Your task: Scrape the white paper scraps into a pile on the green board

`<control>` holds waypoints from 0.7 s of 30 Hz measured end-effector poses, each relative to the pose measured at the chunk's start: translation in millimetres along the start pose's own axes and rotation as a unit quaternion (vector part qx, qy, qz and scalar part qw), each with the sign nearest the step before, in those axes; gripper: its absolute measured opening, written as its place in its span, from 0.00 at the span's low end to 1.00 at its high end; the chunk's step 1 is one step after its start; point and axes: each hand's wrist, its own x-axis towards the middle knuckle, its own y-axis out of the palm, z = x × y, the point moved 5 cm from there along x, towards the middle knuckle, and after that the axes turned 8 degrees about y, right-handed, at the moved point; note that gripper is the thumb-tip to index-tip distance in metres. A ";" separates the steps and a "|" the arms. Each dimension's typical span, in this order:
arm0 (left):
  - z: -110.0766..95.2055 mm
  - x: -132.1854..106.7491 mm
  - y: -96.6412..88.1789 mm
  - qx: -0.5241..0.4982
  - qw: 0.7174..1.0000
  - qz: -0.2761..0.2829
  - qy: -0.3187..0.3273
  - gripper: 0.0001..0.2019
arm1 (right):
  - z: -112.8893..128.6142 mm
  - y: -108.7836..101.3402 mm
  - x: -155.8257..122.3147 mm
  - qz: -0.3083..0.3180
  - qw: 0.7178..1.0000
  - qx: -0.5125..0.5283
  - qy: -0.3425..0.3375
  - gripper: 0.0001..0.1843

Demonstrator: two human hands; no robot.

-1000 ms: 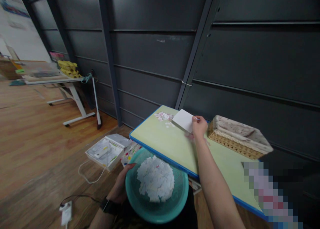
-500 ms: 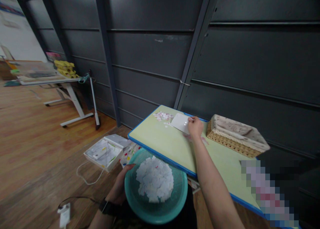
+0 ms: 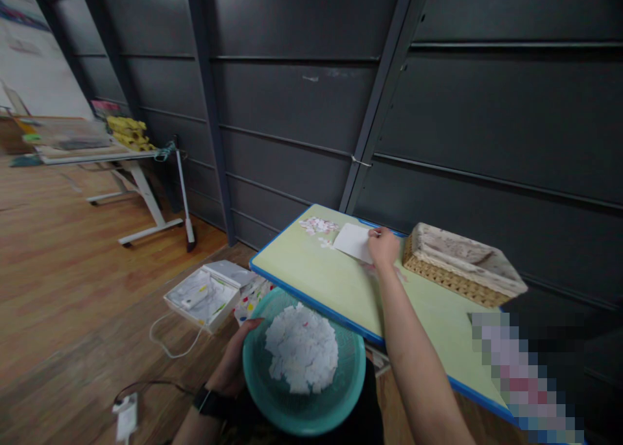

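Note:
My left hand point(image 3: 239, 354) grips the left side of a green plastic colander point(image 3: 348, 383), its thumb over the rim. A heap of small white paper-like pieces point(image 3: 302, 348) fills the colander's middle. My right hand point(image 3: 384, 246) is closed at the right edge of a flat white square point(image 3: 351, 240) on the pale green tabletop point(image 3: 316, 270). Something thin and light shows at its fingertips, too small to make out. Left of the square lies a small pile of white and pinkish bits point(image 3: 317, 225), with a few loose pieces beside it.
A lined wicker basket point(image 3: 452, 273) stands right of my right hand. On the floor at left are an open white box point(image 3: 204, 299) and a power strip point(image 3: 126, 416) with cables. Farther back are a wheeled table point(image 3: 97, 153) and dark wall panels point(image 3: 292, 101).
My right hand has shifted very slightly right. Bright spots on the white square's right part no longer show. My left hand and the colander stay put.

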 end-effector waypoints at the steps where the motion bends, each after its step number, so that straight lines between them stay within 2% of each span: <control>1: -0.6 -0.5 0.7 -0.005 1.000 -0.001 0.000 0.04 | 1.3 1.9 0.1 0.013 1.000 0.006 -0.013 0.17; 4: -2.3 -2.5 3.2 -0.016 1.000 -0.005 -0.002 0.05 | 4.8 6.0 0.0 0.038 0.998 0.032 -0.045 0.16; 8: -3.9 -4.6 4.5 -0.015 1.000 -0.019 0.001 0.05 | 7.0 6.3 -1.5 0.024 0.996 0.070 -0.054 0.18; 12: -4.4 -4.8 5.5 -0.001 1.000 -0.009 0.002 0.03 | 10.5 8.5 -5.0 0.036 0.993 0.081 -0.073 0.19; 21: -3.2 -2.7 1.9 -0.005 1.000 -0.013 0.006 0.03 | 7.5 2.4 0.0 0.038 0.996 0.056 -0.059 0.18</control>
